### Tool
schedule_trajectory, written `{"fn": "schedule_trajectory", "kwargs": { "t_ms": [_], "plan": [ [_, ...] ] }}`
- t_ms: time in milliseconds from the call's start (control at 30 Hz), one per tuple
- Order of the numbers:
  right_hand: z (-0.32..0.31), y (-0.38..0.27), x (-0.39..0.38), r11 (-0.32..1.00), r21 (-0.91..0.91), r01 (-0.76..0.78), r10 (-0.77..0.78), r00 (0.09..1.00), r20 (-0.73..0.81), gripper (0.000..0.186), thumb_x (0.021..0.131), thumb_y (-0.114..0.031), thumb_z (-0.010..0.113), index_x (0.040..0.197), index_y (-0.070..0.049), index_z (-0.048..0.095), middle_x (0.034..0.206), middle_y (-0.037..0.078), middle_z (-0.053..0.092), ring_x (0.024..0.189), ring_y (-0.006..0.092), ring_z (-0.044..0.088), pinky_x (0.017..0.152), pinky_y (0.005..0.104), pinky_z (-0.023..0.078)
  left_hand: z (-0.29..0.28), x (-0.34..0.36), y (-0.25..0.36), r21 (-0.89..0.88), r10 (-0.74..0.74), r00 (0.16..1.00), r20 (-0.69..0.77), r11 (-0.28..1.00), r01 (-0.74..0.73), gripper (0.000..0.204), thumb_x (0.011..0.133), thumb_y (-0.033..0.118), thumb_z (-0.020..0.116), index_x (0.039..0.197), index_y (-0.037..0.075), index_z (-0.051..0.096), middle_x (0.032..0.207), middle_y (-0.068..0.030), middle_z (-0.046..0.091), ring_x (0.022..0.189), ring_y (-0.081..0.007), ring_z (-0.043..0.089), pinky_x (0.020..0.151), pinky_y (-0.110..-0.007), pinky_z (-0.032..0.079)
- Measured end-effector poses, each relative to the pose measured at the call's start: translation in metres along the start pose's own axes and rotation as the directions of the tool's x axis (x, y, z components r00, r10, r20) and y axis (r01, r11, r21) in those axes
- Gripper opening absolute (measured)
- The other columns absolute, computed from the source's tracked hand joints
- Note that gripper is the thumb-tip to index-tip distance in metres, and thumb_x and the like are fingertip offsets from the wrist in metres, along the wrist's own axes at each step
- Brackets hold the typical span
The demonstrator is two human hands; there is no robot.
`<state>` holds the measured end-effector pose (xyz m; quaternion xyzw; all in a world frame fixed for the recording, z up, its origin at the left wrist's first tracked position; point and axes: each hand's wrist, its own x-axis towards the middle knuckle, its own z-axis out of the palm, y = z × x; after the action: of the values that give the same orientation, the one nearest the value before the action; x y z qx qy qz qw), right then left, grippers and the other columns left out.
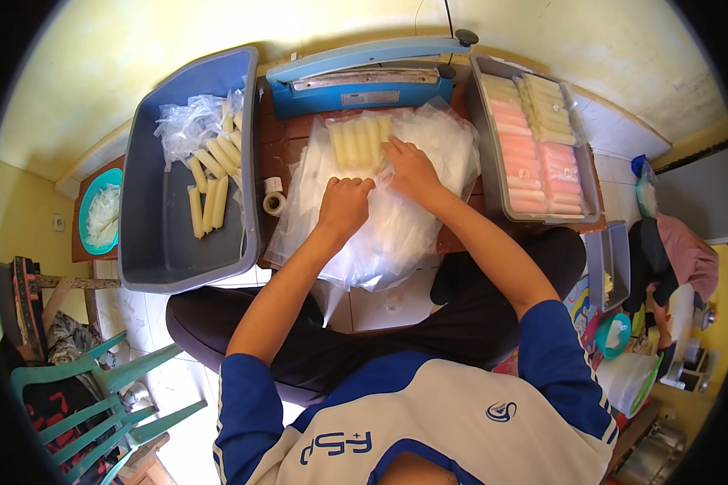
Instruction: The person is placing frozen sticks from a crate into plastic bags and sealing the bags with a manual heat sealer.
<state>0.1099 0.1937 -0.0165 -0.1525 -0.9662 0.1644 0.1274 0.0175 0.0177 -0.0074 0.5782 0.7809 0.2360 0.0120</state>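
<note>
Two hands work at frame centre on a stack of clear plastic bags (396,218). L hand (344,206) is clenched, knuckles up, pressing on the bags just below a bag of pale sticks (360,141); whether it pinches film underneath, can't tell. R hand (412,170) lies flat with fingers spread, touching the lower-right corner of that pack, not gripping anything. The pack sits at 12 o'clock from the hands, its far edge near the blue heat sealer (364,81). Risks, as a judgement: film is slick and layered, so the stack may slide toward the table edge at 6 o'clock, where it already overhangs the lap; sticks may roll out of line if the pack mouth is open and R hand pushes sideways; a sheet below may get dragged along w/ the pack. Tape roll (274,202) at 9 o'clock sits near the stack edge and could be knocked off. Grey tub (162,250) at 9–10 o'clock holds loose sticks and crumpled film; grey tray (493,170) at 2 o'clock holds pink and pale packs. Hidden/unclear: pack mouth orientation, sealed or not; L fingertips; table surface under film; sealer jaw gap; tray's far contents blur toward rim. Another person at 3 o'clock is cut off.
</note>
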Motion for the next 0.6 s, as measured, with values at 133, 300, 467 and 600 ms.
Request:
{"fn": "schedule_trajectory", "kwargs": {
  "t_ms": [133, 300, 467, 600],
  "plan": [
    [0.002, 0.001, 0.004, 0.995, 0.089, -0.048, 0.052, 0.998, -0.041, 0.056, 0.076, -0.022, 0.074, 0.126, -0.005, 0.058, 0.141, 0.021, 0.05, 0.122, 0.0386, 0.053, 0.102, 0.043, 0.044, 0.001, 0.0, 0.0, -0.002, 0.011, 1.0, -0.011, 1.0, -0.011, 0.022, 0.076, 0.0, 0.06, 0.096, 0.008, 0.067, 0.084, -0.0107, 0.07, 0.08, -0.0281, 0.066, 0.078, -0.042, 0.044],
    [-0.008, -0.004, 0.006, 0.984, 0.135, -0.116, 0.113, 0.993, 0.025, 0.056, 0.077, -0.026, 0.075, 0.126, -0.007, 0.059, 0.14, 0.02, 0.052, 0.125, 0.0375, 0.051, 0.104, 0.0424, 0.044, 0.0, -0.001, -0.001, -0.006, -0.007, 1.0, 0.01, 1.0, 0.007, 0.024, 0.076, 0.0, 0.06, 0.097, 0.008, 0.068, 0.086, -0.0112, 0.071, 0.081, -0.0282, 0.066, 0.078, -0.042, 0.044],
    [-0.007, 0.006, 0.009, 0.991, 0.123, -0.058, 0.059, 0.998, -0.002, 0.059, 0.075, -0.025, 0.076, 0.128, -0.008, 0.058, 0.143, 0.019, 0.05, 0.125, 0.0353, 0.052, 0.104, 0.0413, 0.044, -0.001, 0.002, 0.0, -0.008, -0.002, 1.0, 0.016, 1.0, 0.002, 0.024, 0.077, 0.001, 0.06, 0.098, 0.008, 0.068, 0.086, -0.0113, 0.071, 0.081, -0.0282, 0.066, 0.078, -0.043, 0.044],
    [-0.01, 0.004, 0.012, 0.995, 0.097, -0.012, 0.013, 1.0, -0.007, 0.057, 0.07, -0.015, 0.072, 0.125, -0.007, 0.06, 0.139, 0.021, 0.054, 0.112, 0.0365, 0.059, 0.095, 0.0427, 0.05, -0.001, 0.0, -0.001, 0.001, -0.017, 0.999, 0.032, 1.0, 0.017, 0.024, 0.077, 0.001, 0.06, 0.098, 0.009, 0.067, 0.087, -0.0112, 0.071, 0.081, -0.0283, 0.066, 0.078, -0.043, 0.044]
  ]
}}
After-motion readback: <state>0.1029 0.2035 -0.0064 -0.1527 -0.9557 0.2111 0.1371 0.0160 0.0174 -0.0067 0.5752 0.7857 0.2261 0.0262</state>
